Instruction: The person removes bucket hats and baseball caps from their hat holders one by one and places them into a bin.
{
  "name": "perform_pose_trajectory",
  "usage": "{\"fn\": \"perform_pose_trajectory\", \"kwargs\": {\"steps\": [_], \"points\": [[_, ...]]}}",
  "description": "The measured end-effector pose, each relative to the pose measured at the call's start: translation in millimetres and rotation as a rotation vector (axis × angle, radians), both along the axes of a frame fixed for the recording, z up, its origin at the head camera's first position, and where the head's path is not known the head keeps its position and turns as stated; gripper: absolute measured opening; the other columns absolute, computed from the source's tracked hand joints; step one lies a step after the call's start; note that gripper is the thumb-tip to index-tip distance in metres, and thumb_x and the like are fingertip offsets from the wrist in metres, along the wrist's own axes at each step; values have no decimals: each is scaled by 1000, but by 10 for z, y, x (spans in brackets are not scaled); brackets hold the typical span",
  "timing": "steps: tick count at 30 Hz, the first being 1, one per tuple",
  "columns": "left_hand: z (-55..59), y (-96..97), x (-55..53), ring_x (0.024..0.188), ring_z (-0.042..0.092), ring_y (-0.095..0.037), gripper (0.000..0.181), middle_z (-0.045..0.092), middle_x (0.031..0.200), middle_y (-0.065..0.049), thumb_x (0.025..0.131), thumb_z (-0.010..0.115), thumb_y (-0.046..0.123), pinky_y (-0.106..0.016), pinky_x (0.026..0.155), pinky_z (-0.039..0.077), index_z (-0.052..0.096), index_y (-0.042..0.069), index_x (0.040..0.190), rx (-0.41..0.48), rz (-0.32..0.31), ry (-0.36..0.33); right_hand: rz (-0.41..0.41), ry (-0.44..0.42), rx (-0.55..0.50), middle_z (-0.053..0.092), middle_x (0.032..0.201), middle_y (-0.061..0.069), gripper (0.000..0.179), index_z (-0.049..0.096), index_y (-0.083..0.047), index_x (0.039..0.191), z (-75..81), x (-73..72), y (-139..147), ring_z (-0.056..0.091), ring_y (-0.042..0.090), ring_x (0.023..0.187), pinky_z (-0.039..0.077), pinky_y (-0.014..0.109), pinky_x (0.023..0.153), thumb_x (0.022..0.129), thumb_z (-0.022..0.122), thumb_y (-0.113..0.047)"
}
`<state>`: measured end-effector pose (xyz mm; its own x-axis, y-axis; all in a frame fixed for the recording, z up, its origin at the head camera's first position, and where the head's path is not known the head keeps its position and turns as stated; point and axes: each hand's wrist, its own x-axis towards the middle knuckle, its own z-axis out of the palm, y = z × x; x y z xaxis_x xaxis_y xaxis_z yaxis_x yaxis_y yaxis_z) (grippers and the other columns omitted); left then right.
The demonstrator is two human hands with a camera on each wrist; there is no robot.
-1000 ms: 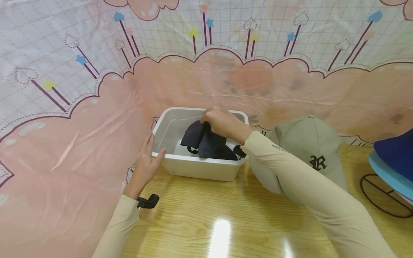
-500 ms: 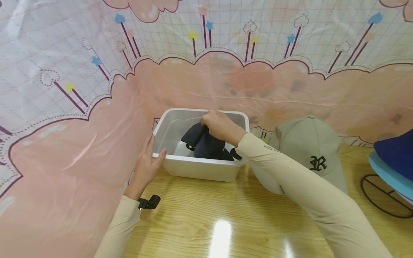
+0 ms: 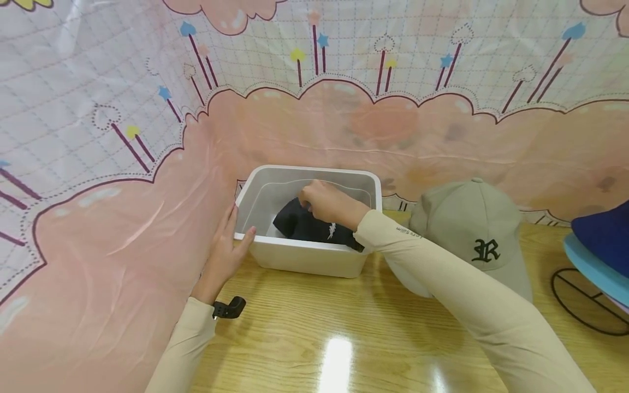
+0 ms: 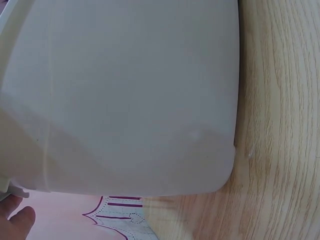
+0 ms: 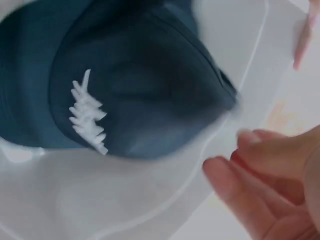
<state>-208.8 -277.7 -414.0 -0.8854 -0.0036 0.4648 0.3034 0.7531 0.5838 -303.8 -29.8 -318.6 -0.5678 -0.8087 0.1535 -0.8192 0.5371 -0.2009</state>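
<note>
A dark navy baseball cap [image 3: 307, 225] with a white embroidered mark lies inside a white plastic bin [image 3: 304, 259]. My right hand [image 3: 331, 203] is over the cap inside the bin. In the right wrist view its fingers [image 5: 232, 180] are loosely bent, with a small gap between them and the cap [image 5: 140, 95]. At the bin's front left corner, my left hand [image 3: 223, 256] rests with straight fingers against the side and thumb by the front rim. The left wrist view shows mostly the bin's outer wall [image 4: 130, 100], with fingertips [image 4: 22, 220] at the lower left.
A beige cap [image 3: 474, 229] with a black letter stands right of the bin, partly behind my right sleeve. Farther right, blue hats [image 3: 601, 240] sit on a black wire stand [image 3: 580, 303]. A patterned cloth [image 3: 417, 136] hangs behind the wooden table [image 3: 285, 327].
The navy cap has gone lower into the bin and turned so its white mark shows. My right hand has moved down with it and come off the cap. The left hand stays at the bin.
</note>
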Motion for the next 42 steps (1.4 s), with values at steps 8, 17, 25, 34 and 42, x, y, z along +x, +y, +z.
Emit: {"fn": "perform_pose_trajectory", "kwargs": {"steps": [8,17,25,34,42], "points": [[42,15,22,138,24,-35,74,20,154,-16,93,56,36,-55,107,24,23,-4,147,6,-10,-4,-12,-159,118,66,113,13,29,67,-1,114,43,70,20,63,24,102,51,31,85,85,66,1],[37,32,30,137,24,-37,74,19,154,-15,93,56,35,-57,107,25,24,-5,147,18,-13,-1,18,-121,129,66,113,9,31,67,-5,115,131,122,74,63,23,102,50,32,87,85,70,-10],[39,11,21,138,23,-37,74,18,155,-14,94,55,37,-57,107,24,23,-3,148,10,-2,-25,5,-143,90,63,119,10,33,66,-4,116,344,149,225,57,26,113,46,36,93,85,70,-11],[32,-3,18,139,21,-37,75,16,156,-13,94,54,38,-56,109,21,21,-3,148,7,7,-43,-47,-72,59,63,118,8,33,66,-7,116,520,214,458,55,24,109,48,36,86,85,70,-15],[16,28,11,138,24,-37,73,19,155,-13,94,56,34,-54,109,22,24,-4,147,17,2,-1,-41,-50,-12,60,114,15,33,65,-1,115,592,314,725,55,28,105,45,38,90,84,70,-12]]}}
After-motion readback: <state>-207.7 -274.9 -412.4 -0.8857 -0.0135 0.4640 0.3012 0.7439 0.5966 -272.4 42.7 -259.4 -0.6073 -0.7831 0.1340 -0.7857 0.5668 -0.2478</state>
